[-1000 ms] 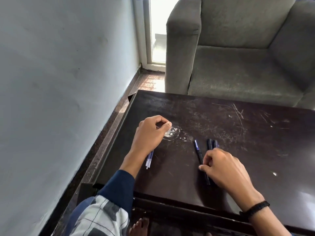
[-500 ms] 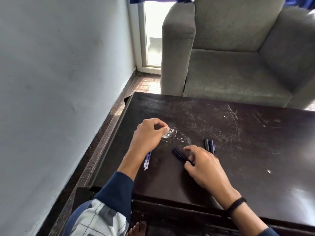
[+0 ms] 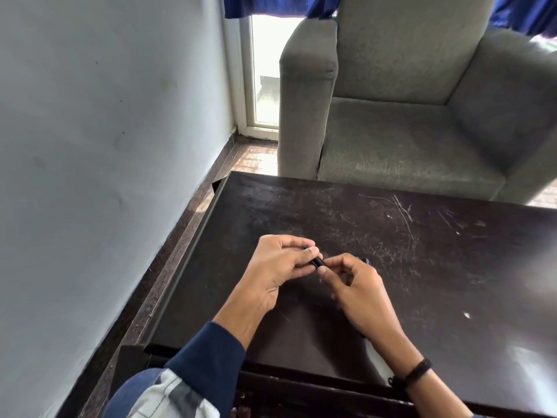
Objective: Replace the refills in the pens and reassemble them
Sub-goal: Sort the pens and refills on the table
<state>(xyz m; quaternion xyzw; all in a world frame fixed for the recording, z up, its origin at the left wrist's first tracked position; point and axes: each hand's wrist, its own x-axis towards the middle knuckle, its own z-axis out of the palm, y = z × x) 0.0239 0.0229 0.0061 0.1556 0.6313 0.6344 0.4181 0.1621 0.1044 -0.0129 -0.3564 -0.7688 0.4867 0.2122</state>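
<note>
A dark pen [image 3: 317, 262] is held a little above the dark wooden table [image 3: 437, 267], between both hands. My left hand [image 3: 275, 270] grips one end with thumb and curled fingers. My right hand [image 3: 357, 286] pinches the other end. Just beyond my right hand a dark tip of another pen [image 3: 366, 260] shows on the table. The loose refills and the rest of the pens are hidden behind my hands.
A grey armchair [image 3: 407, 116] stands right behind the table's far edge. A pale wall [image 3: 105, 146] runs along the left, with a narrow strip of floor [image 3: 168, 260] between it and the table. The table top is scratched.
My right hand lifted one pen off the table and brought it left. My left hand left the small clear spot on the table and took hold of the pen's other end.
</note>
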